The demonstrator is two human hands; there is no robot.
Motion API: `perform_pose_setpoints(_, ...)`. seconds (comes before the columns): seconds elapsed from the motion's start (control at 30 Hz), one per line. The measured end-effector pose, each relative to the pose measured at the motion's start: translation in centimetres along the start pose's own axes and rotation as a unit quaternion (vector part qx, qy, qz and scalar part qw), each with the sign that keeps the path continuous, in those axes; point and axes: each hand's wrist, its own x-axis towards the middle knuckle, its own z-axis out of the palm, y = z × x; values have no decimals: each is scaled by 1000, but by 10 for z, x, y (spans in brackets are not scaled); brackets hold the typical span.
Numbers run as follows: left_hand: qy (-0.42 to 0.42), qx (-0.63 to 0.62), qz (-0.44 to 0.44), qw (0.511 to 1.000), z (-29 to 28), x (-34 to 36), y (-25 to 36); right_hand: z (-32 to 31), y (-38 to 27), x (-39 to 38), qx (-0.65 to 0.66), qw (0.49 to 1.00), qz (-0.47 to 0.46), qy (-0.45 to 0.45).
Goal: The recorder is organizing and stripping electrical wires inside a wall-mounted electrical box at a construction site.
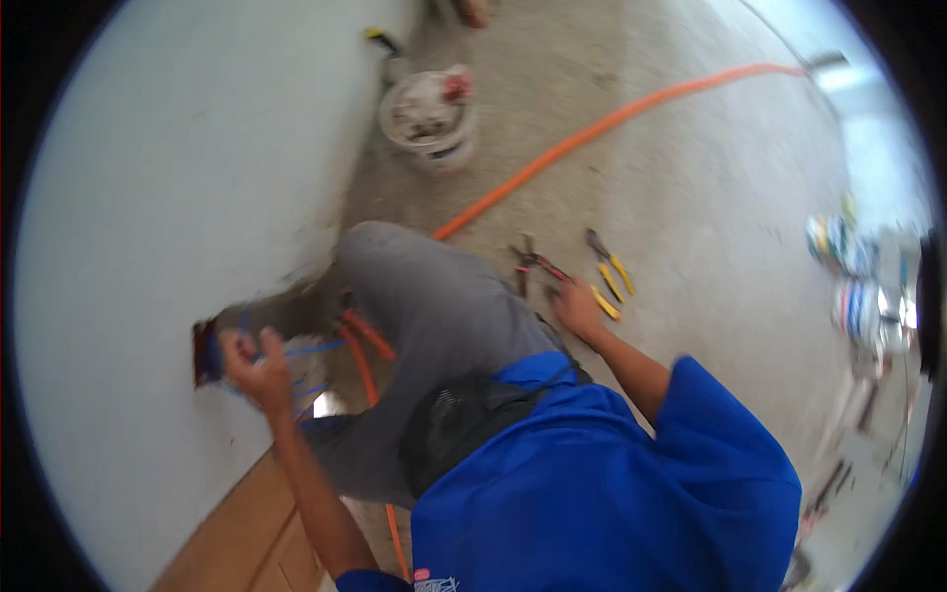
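My left hand (258, 375) is at the pale wall, in front of a reddish recessed wall box (205, 352). Its thumb stands apart from the curled fingers, and I make out nothing held between them. Blue wires (314, 348) run beside this hand, from the box toward my leg. Down at the concrete floor, my right hand (578, 308) reaches among hand tools. Its fingertips are by the red-handled pliers (538, 260); blur hides whether they grip a handle. A yellow-handled tool (606, 304) lies against its side, and yellow-handled pliers (611, 266) lie just beyond.
A white bucket (446, 156) with debris and a red item stands by the wall. An orange corrugated conduit (582, 136) crosses the floor; more orange tubing (363, 367) passes by my bent leg. Cardboard (237, 533) lies lower left. Paint buckets (856, 308) stand far right.
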Motion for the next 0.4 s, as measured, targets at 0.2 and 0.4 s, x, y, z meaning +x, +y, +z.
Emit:
perform_pose_setpoints(0.2,-14,-98,124,987,11,-5,7,30,83,-51,-178,981,-55,-47)
perform_pose_setpoints(0.4,32,-217,-18,976,1,-12,6,16,123,-26,-130,986,-36,-98)
